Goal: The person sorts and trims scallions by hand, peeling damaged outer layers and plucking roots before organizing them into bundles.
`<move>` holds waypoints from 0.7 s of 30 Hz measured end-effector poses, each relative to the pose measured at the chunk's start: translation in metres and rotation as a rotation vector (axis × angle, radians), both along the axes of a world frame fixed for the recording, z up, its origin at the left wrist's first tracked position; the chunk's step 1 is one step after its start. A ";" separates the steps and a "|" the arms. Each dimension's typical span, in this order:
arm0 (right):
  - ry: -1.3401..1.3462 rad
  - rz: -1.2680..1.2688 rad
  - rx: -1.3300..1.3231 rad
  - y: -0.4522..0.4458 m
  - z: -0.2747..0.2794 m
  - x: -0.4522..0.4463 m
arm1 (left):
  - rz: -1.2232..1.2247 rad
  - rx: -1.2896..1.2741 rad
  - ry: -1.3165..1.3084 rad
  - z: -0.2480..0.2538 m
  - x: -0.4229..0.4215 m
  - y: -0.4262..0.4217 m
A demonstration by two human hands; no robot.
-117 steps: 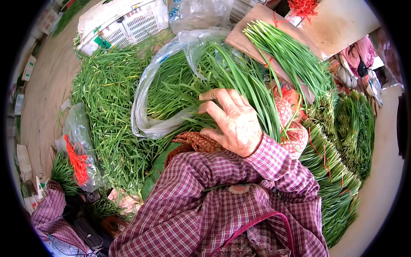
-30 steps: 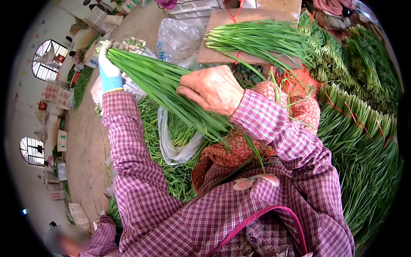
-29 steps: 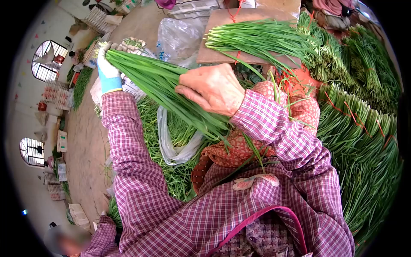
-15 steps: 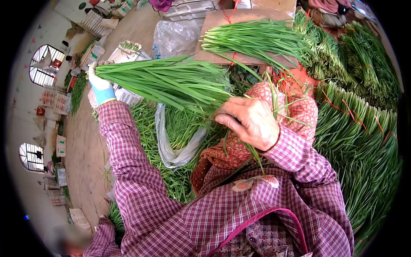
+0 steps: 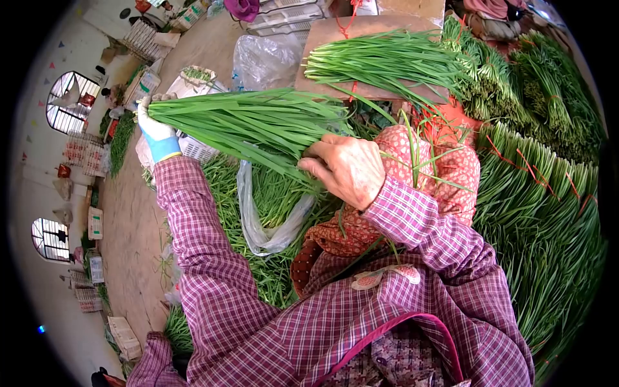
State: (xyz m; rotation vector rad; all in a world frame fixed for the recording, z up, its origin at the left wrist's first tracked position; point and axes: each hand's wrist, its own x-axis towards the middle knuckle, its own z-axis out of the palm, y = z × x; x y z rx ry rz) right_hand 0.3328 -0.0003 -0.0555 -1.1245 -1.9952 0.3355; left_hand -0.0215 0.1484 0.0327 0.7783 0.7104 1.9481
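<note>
My left hand, in a white and blue glove, is closed around the stem end of a bunch of garlic chives. The long flat green leaves stretch sideways to the right in front of me. My bare right hand is at the lower leaf side of the bunch, with thumb and fingers pinched on some leaves; its fingertips are partly hidden. Another bunch of chives lies on a brown board beyond my hands. Several loose blades rest on the patterned red cloth over my lap.
Loose greens and a clear plastic bag lie below the held bunch. Tied chive bundles are stacked at right, with red ties. Another clear bag sits by the board. A person's sleeve shows at lower left.
My right hand has moved left along the bunch, from near the leaf tips to further in. My left hand keeps its hold and has shifted only slightly.
</note>
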 end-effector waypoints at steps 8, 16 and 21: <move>0.011 -0.008 -0.010 0.008 -0.001 -0.009 | 0.040 -0.008 0.003 0.002 0.007 -0.006; -0.034 -0.028 -0.012 0.009 -0.004 -0.015 | 0.035 0.031 0.020 -0.004 -0.004 0.000; 0.021 -0.015 0.013 0.012 -0.009 -0.019 | 0.050 0.044 0.036 -0.006 0.001 -0.004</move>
